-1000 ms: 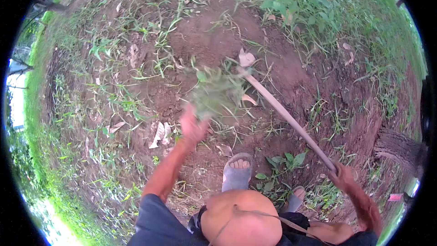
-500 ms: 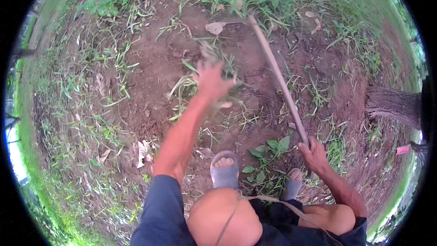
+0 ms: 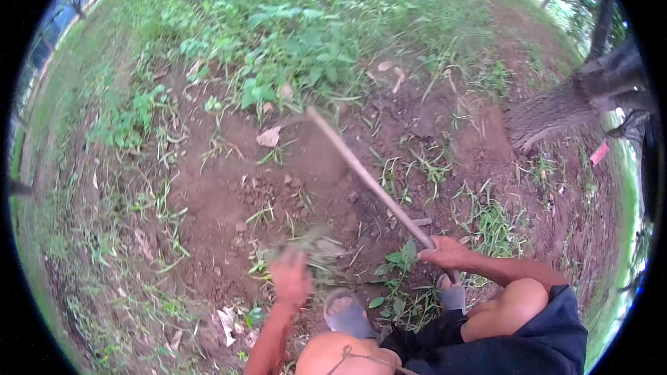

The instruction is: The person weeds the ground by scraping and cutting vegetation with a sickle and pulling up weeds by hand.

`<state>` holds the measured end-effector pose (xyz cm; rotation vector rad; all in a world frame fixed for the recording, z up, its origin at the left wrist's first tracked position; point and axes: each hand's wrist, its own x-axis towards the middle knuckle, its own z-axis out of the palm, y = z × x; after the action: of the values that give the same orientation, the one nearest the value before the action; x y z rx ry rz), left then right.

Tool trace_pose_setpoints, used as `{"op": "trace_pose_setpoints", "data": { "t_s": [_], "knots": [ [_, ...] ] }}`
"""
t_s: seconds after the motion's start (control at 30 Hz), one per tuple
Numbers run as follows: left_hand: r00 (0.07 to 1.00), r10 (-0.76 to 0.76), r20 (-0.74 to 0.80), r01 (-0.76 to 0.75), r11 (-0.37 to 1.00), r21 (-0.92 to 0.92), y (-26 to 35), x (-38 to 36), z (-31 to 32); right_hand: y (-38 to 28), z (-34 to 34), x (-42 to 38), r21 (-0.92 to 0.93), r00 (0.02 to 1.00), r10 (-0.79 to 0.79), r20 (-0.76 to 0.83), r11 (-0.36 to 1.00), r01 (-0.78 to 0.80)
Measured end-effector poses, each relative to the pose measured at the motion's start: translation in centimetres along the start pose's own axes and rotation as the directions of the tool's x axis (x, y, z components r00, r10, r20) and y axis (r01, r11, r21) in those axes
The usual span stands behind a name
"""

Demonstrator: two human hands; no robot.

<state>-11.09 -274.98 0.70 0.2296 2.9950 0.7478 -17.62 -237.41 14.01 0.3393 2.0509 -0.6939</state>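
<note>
My right hand (image 3: 446, 253) is wrapped round the lower part of a long wooden handle (image 3: 375, 187), which slants up and left over bare soil. Its far end lies near a dry leaf (image 3: 269, 137), and the tool's head is hard to make out. Low in the view, left of my sandalled foot (image 3: 347, 314), my left hand (image 3: 290, 278) is at the ground beside loose, blurred grass (image 3: 316, 246). Motion smears its fingers, so whether they hold any grass is unclear.
A tree trunk (image 3: 549, 114) stands at the right, with a pink tag (image 3: 599, 153) near it. Dense green weeds (image 3: 306, 52) grow beyond the soil. A leafy plant (image 3: 399, 264) is between my feet. Dry leaves (image 3: 227, 325) lie at the lower left.
My left hand has come back from the middle of the soil patch towards my feet. The view has tilted up, showing more weeds and trunk. My right hand still grips the handle.
</note>
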Motion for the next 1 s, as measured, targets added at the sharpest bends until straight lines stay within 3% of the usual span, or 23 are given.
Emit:
{"op": "trace_pose_setpoints", "data": {
  "t_s": [0.03, 0.07, 0.1, 0.13, 0.17, 0.23, 0.33, 0.37, 0.4, 0.47, 0.5, 0.53, 0.63, 0.7, 0.77, 0.83, 0.9, 1.0],
  "knots": [
    [0.976, -0.096, -0.196, 0.104, 0.994, 0.031, -1.0, 0.3, -1.1, 0.0, 0.2, 0.1, 0.013, 1.000, -0.002, -0.021, 1.000, 0.002],
    [0.977, -0.075, -0.202, 0.083, 0.996, 0.032, -2.2, 0.3, -1.1, 0.0, 0.5, 0.1, 0.048, 1.000, 0.008, -0.001, 0.999, -0.008],
    [0.942, -0.272, -0.198, 0.284, 0.958, 0.038, -3.4, 0.2, -0.4, -0.1, 0.8, -0.1, 0.080, 1.000, 0.019, 0.024, 0.997, -0.021],
    [0.865, -0.465, -0.190, 0.481, 0.875, 0.046, -4.0, 0.1, 0.0, -0.6, 1.2, -0.8, 0.097, 0.996, -0.087, -0.001, 0.992, 0.087],
    [0.865, -0.467, -0.181, 0.483, 0.874, 0.050, -4.7, -0.1, 0.6, -0.6, 1.4, -0.9, 0.101, 0.997, -0.081, 0.006, 0.992, 0.080],
    [0.922, -0.366, -0.123, 0.366, 0.930, -0.023, -4.8, -0.7, 0.7, 0.0, 2.1, -0.9, -0.055, 0.978, -0.115, -0.176, 0.993, 0.107],
    [0.993, -0.089, 0.077, 0.094, 0.993, -0.069, -0.7, -3.0, -0.7, -5.7, 1.3, -6.4, 0.055, 0.991, 0.051, -0.123, 0.997, -0.044],
    [0.994, 0.015, 0.111, -0.010, 0.999, -0.041, 0.1, -3.4, -0.8, -5.3, 1.2, -6.7, -0.014, 0.985, 0.009, -0.171, 1.000, -0.012],
    [0.993, 0.012, 0.115, -0.007, 0.999, -0.045, 0.1, -4.4, -0.3, -5.2, 1.1, -6.9, -0.086, 0.974, -0.036, -0.222, 0.996, 0.018],
    [0.951, 0.208, 0.228, -0.187, 0.976, -0.112, -0.1, -6.9, 1.2, -6.6, 0.5, -8.3, -0.073, 0.977, -0.029, -0.210, 0.997, 0.014],
    [0.949, 0.209, 0.235, -0.187, 0.976, -0.113, -0.2, -8.0, 1.6, -7.0, 0.4, -8.6, -0.056, 0.980, -0.026, -0.199, 0.998, 0.015],
    [0.955, 0.165, 0.247, -0.134, 0.982, -0.137, -0.2, -9.0, 1.8, -6.5, 0.3, -8.0, -0.215, 0.927, -0.233, -0.295, 0.961, 0.173],
    [0.928, 0.045, 0.370, 0.011, 0.989, -0.147, 0.0, -11.4, 1.0, -9.3, -2.4, -8.2, -0.243, 0.930, -0.210, -0.302, 0.960, 0.138],
    [0.830, 0.043, 0.556, 0.069, 0.981, -0.179, 2.4, -11.2, -2.6, -9.8, -3.3, -7.0, -0.258, 0.911, -0.256, -0.323, 0.950, 0.175],
    [0.624, 0.130, 0.771, 0.075, 0.972, -0.224, 7.2, -9.3, -8.7, -8.8, -3.5, -5.6, -0.269, 0.889, -0.300, -0.348, 0.940, 0.212],
    [0.463, 0.182, 0.868, 0.048, 0.972, -0.230, 14.2, -4.1, -18.2, -8.6, -4.4, -6.6, -0.161, 0.941, -0.212, -0.262, 0.971, 0.174],
    [0.400, 0.103, 0.911, 0.045, 0.990, -0.132, 19.7, 1.2, -25.5, -3.9, -3.9, -8.2, -0.077, 0.964, -0.068, -0.258, 0.996, 0.050],
    [0.303, -0.036, 0.952, 0.028, 0.999, 0.029, 21.8, 3.2, -28.0, 0.6, -1.3, -13.3, -0.137, 0.991, -0.036, -0.131, 0.990, 0.018]
  ]
}}
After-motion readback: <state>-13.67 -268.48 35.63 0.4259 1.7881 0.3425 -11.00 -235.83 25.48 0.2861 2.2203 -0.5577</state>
